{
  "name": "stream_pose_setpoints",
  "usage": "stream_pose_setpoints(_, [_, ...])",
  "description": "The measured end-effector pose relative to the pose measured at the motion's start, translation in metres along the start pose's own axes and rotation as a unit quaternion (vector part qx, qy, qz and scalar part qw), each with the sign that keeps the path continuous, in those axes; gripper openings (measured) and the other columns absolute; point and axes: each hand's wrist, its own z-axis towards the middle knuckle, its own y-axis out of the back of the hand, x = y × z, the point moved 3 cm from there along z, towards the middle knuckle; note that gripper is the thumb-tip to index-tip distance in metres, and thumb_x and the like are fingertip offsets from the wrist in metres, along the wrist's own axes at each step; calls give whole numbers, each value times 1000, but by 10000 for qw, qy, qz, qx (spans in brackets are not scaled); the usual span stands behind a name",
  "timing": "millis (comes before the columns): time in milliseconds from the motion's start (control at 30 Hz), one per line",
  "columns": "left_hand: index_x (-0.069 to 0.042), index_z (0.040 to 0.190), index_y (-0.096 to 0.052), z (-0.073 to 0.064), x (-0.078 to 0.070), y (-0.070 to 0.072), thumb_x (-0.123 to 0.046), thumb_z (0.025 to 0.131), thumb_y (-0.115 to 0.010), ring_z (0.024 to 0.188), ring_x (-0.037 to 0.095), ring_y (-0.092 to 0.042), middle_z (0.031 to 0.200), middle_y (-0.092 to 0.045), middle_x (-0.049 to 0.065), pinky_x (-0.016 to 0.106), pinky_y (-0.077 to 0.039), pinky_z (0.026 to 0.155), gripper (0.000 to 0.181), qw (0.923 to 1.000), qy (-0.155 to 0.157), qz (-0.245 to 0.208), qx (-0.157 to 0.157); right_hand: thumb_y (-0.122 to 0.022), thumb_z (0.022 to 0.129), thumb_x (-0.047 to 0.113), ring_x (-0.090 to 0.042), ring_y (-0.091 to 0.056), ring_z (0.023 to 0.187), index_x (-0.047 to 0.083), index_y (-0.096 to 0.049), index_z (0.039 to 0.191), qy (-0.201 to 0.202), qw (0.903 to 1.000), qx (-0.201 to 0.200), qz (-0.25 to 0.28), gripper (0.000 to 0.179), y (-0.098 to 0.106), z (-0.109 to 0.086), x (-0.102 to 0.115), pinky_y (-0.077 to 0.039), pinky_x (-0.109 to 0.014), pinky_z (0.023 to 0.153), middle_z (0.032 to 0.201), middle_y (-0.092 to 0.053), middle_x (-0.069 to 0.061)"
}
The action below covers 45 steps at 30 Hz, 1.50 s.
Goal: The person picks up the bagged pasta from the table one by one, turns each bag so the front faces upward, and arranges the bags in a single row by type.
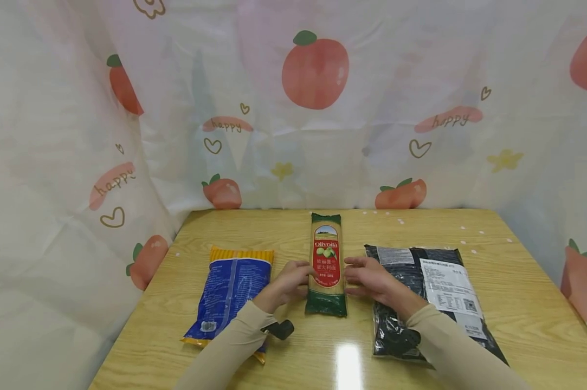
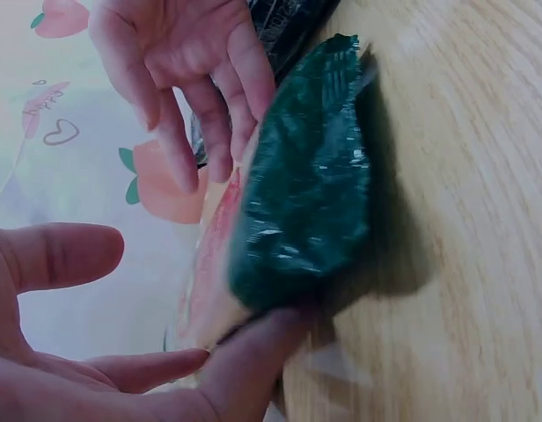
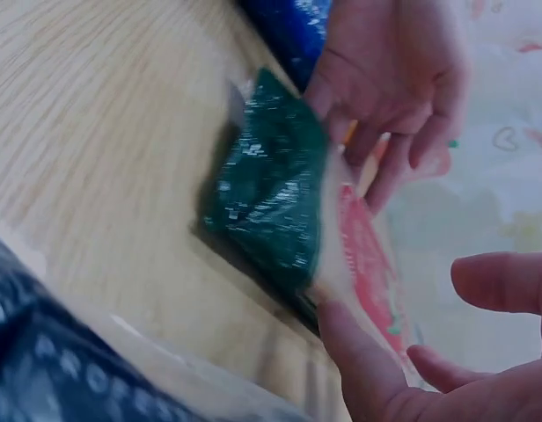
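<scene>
A long spaghetti packet with green ends and a red label lies on the wooden table, between both hands. At its left long side is my left hand, fingers extended against the edge and thumb held apart. Opposite it, my right hand has its fingertips at the packet's right side. In the left wrist view, the packet's green end faces the camera, with a left fingertip at its lower edge. The right wrist view shows the right index finger along the packet's side, its thumb raised clear.
To the left lies a blue bag with yellow ends, partly behind the left forearm. On the right is a black bag with white labels, under the right forearm. A fruit-print curtain hangs along the back edge of the table.
</scene>
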Motion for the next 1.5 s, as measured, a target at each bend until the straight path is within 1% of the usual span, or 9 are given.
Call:
stream_pose_setpoints(133, [8, 153, -39, -5, -6, 6, -15, 96, -60, 144, 46, -42, 158, -41, 28, 59, -44, 116, 65, 9992, -215, 197, -279, -48, 107, 13, -52, -37, 145, -8, -23, 159, 226, 9992, -54, -315, 61, 5, -8, 7, -57, -47, 105, 159, -29, -35])
stream_pose_setpoints(200, [6, 154, -39, -7, -9, 9, -16, 98, -59, 144, 46, -41, 159, -41, 28, 59, -41, 118, 64, 9984, -336, 311, -339, -48, 108, 16, -51, -41, 143, -8, -24, 158, 386, 9977, -65, -548, 61, 9, -13, 9, -57, -46, 103, 157, -33, -35])
stream_pose_setpoints(400, [3, 153, -44, -16, -13, 9, -17, 103, -55, 139, 42, -49, 155, -46, 26, 57, -41, 119, 55, 9978, -625, 163, -122, -50, 109, 22, -39, -61, 126, -7, -29, 157, 828, 9896, -341, -1125, 60, 23, -31, 16, -58, -47, 102, 151, -43, -34])
stream_pose_setpoints(600, [3, 149, -47, -24, -15, 3, -13, 103, -53, 133, 38, -53, 149, -50, 26, 54, -45, 116, 50, 9967, -790, -120, 134, -51, 109, 24, -32, -65, 120, -6, -33, 156, 1080, 9813, -732, -1417, 59, 38, -50, 19, -59, -45, 100, 148, -46, -32])
stream_pose_setpoints(800, [2, 147, -50, -34, -13, -8, -13, 103, -54, 123, 30, -58, 143, -53, 23, 46, -50, 111, 47, 9958, -760, -345, 380, -52, 109, 28, -28, -66, 118, -4, -34, 157, 1201, 9738, -1023, -1636, 61, 55, -67, 17, -60, -39, 97, 149, -46, -30])
stream_pose_setpoints(1000, [1, 148, -50, -44, -9, -24, -11, 104, -52, 125, 35, -59, 143, -54, 23, 45, -51, 112, 45, 9939, -702, -551, 644, -51, 109, 34, 2, -65, 102, -3, -32, 157, 1111, 9684, -1364, -1768, 63, 72, -84, 8, -62, -31, 91, 147, -47, -29])
stream_pose_setpoints(1100, [0, 147, -50, -48, -7, -32, -11, 104, -53, 123, 34, -61, 141, -55, 22, 46, -51, 112, 45, 9931, -626, -647, 748, -49, 110, 34, 12, -61, 96, -3, -29, 158, 1047, 9677, -1468, -1764, 64, 81, -92, 3, -61, -27, 89, 147, -46, -29])
stream_pose_setpoints(1333, [-2, 146, -51, -55, -3, -47, -12, 103, -55, 118, 26, -62, 139, -56, 19, 48, -51, 111, 45, 9905, -443, -865, 969, -47, 111, 31, 16, -59, 94, -8, -24, 158, 1068, 9630, -1783, -1715, 65, 106, -106, -9, -60, -21, 85, 140, -49, -26])
stream_pose_setpoints(1500, [-1, 147, -50, -57, 3, -59, -12, 103, -56, 118, 26, -63, 138, -58, 18, 49, -52, 110, 46, 9885, -295, -1005, 1087, -49, 109, 35, 17, -59, 92, -9, -24, 157, 874, 9622, -1978, -1657, 69, 124, -113, -20, -60, -19, 83, 129, -56, -8])
